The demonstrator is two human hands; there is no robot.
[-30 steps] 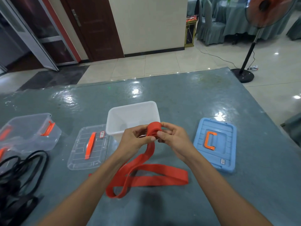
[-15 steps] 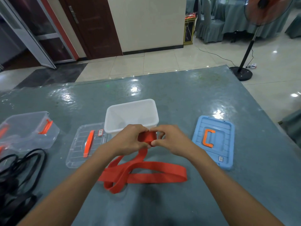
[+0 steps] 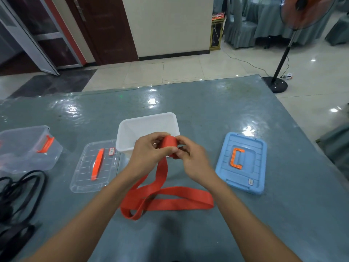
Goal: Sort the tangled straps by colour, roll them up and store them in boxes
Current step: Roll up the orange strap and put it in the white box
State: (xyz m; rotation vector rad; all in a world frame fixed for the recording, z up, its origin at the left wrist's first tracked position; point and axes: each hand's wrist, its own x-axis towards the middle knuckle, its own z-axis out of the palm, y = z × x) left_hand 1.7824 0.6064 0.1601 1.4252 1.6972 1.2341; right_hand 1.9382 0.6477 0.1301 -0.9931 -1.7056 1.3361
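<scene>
while the red strap (image 3: 166, 197) is only partly wound, the rolling step is plainly the one in hand. a small tight roll (image 3: 168, 146) sits between both hands, held just above the near rim of the white box (image 3: 147, 118). the left hand (image 3: 149, 151) pinches the roll from one side with thumb and curled fingers. the right hand (image 3: 192, 157) pinches it from the other side, and neither hand is spread. from the roll the loose tail drops to the table (image 3: 207, 110) and lies there in crossed loops between the two forearms.

to my eye the job is early, as i can see nothing in the white box. the next move, i'd judge, calls for turning the roll over again while one hand keeps the wound part pressed so it does not spring loose. the tail wants feeding flat, since it crosses itself on the table and could go in twisted.

counting:
- one red strap.
- two boxes, the white one and a clear box (image 3: 28, 148) with orange clasps off to the left.
- two lids lying flat, a clear lid (image 3: 83, 167) beside the white box and a blue lid (image 3: 256, 167) to its right, each with an orange handle.
- the black straps (image 3: 20, 193) at the left edge, a tangled heap whose number i cannot tell.
</scene>
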